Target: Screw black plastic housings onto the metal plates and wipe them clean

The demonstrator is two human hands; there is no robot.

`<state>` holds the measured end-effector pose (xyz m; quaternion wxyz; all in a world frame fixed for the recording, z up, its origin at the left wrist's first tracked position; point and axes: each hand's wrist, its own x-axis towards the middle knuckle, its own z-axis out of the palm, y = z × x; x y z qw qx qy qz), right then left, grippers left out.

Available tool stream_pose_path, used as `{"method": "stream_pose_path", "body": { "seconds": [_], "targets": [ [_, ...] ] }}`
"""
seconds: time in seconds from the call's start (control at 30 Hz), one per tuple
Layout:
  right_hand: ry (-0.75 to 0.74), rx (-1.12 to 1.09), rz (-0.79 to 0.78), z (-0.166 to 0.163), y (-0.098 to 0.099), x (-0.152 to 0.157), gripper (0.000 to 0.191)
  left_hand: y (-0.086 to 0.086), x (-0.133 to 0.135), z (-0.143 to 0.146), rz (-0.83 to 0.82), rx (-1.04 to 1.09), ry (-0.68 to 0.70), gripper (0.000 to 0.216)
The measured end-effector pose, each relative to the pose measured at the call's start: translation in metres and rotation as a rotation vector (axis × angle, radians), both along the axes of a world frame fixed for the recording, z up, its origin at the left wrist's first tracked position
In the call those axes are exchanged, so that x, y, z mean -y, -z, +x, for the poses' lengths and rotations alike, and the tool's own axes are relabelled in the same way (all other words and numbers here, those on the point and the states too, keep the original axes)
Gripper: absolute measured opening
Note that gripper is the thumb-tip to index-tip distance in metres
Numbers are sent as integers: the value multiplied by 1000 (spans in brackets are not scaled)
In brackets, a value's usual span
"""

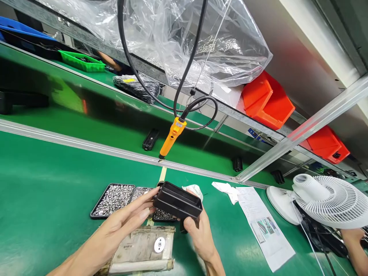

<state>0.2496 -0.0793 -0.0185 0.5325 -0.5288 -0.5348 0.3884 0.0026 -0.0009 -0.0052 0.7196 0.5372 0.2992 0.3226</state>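
A black rectangular plastic housing with an open recess along it is held in the air, slightly tilted, between both hands. My right hand grips its right end, with the thumb below and fingers behind. At the left end, my left hand has its long fingers against the housing; part of that contact is hidden. Beneath lie black trays of small shiny metal parts, partly covered by the hands. Closer to me is a worn, taped block with a white disc on it.
An orange electric screwdriver hangs by its cable over the bench. To the right are a white cloth, a printed sheet and a white fan. Red bins and plastic bags sit on the shelf. Another person's arm shows lower right.
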Motion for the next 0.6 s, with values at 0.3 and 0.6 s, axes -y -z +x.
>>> {"method": "stream_pose_path", "body": {
  "seconds": [0.3, 0.6],
  "targets": [
    [-3, -240, -143, -7, -4, -3, 52, 20, -4, 3, -10, -95, -41, 66],
    [6, -363, -278, -11, -7, -2, 72, 19, -9, 2, -5, -137, -84, 68]
  ]
}}
